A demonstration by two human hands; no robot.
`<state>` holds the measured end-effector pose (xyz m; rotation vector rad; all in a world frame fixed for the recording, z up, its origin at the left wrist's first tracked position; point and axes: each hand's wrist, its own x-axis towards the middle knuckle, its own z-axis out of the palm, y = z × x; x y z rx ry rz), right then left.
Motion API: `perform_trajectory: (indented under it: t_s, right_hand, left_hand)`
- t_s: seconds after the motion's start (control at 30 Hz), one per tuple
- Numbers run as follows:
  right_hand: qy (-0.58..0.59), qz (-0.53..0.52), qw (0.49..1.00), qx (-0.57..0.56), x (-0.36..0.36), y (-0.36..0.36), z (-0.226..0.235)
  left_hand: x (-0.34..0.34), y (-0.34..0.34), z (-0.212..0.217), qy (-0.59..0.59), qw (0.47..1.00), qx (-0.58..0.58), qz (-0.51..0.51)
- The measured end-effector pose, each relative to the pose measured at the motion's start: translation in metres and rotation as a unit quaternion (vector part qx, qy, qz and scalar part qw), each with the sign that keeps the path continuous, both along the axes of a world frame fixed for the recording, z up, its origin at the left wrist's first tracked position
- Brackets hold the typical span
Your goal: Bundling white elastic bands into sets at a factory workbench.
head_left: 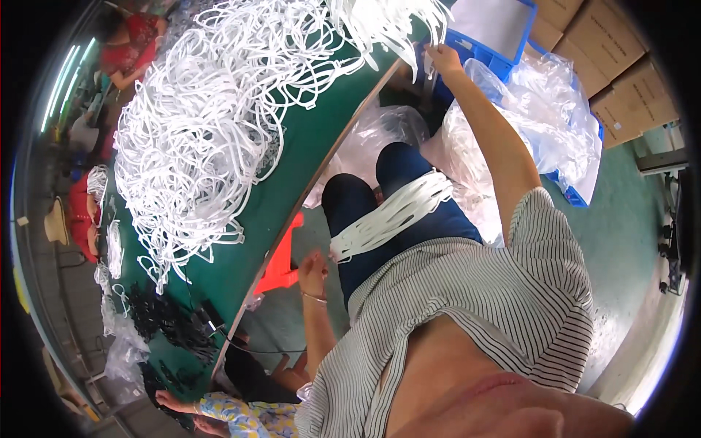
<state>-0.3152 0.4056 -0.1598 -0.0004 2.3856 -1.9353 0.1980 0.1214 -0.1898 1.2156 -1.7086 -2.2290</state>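
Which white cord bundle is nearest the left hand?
The flattened bundle across the thighs, its end beside the left hand; the loose heap lies on the green table, another bunch is at the right hand.

Bright, fairly even light fills the scene, with glowing white tube lamps (69,82) far to the upper left of the left grip (313,274), and the tangled heap of thin white cords (212,124) washing out to near pure white toward the right grip (442,58). Sharp glints streak the crumpled clear plastic bags (551,120) just right of the right grip, while soft shadow lies beneath the green-topped counter (288,164). Fisheye distortion bows the brown cardboard boxes (610,62) and far edges, softening detail toward a black circular rim.
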Motion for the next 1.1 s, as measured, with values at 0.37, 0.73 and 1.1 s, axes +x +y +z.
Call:
perform_trajectory:
  t_s: [0.37, 0.73, 1.1]
  right_hand:
    - [-0.073, 0.228, 0.918, -0.317, 0.177, 0.028, 0.096]
    - [-0.102, 0.202, 0.906, -0.356, 0.267, 0.023, 0.091]
    - [-0.279, -0.048, 0.77, -0.572, 0.234, 0.024, -0.008]
  left_hand:
    - [-0.177, 0.085, 0.099, 0.254, 0.913, -0.13, -0.291]
    - [-0.206, 0.157, 0.122, 0.232, 0.886, 0.026, -0.401]
    - [-0.088, 0.045, 0.115, 0.081, 0.871, -0.056, -0.481]
